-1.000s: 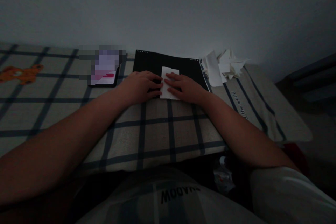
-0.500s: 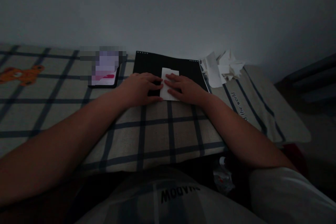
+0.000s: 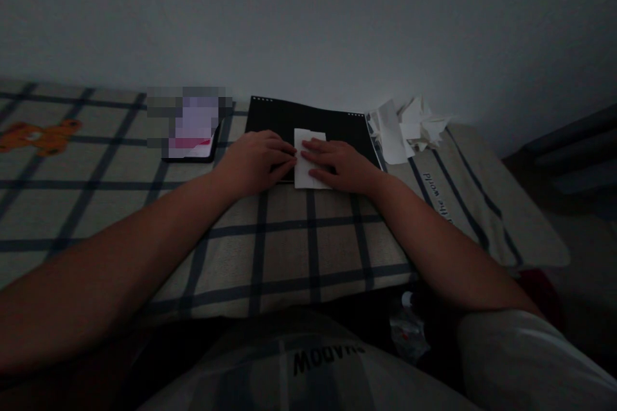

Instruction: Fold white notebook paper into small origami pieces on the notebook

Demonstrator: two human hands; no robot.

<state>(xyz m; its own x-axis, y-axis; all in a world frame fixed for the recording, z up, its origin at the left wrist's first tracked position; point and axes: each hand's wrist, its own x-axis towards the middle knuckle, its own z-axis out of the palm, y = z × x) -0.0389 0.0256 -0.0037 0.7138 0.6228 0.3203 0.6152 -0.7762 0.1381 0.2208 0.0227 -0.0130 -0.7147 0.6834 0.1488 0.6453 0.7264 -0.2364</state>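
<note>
A folded strip of white paper (image 3: 303, 174) lies on the near part of a black sheet or notebook cover (image 3: 313, 117) and reaches slightly past its front edge. The fingers of my right hand (image 3: 344, 166) are spread flat over the paper from the right. From the left, my left hand (image 3: 258, 162) rests on the black cover, fingers stretched out, their tips at the paper's left edge. Neither hand is wrapped round anything. Whether the left fingertips press on the paper or only touch its edge, I cannot tell.
A phone (image 3: 190, 131) with a lit, partly blurred screen stands left of the black cover. White paper pieces (image 3: 417, 125) are heaped at its right. Checked cloth (image 3: 289, 250) covers the table against a wall (image 3: 308, 19). A clear plastic bottle (image 3: 409, 327) is below the front edge.
My left thumb has drawn in closer to its fingers and off the paper's lower left corner. The paper has turned or shifted slightly; the right hand stays on it.
</note>
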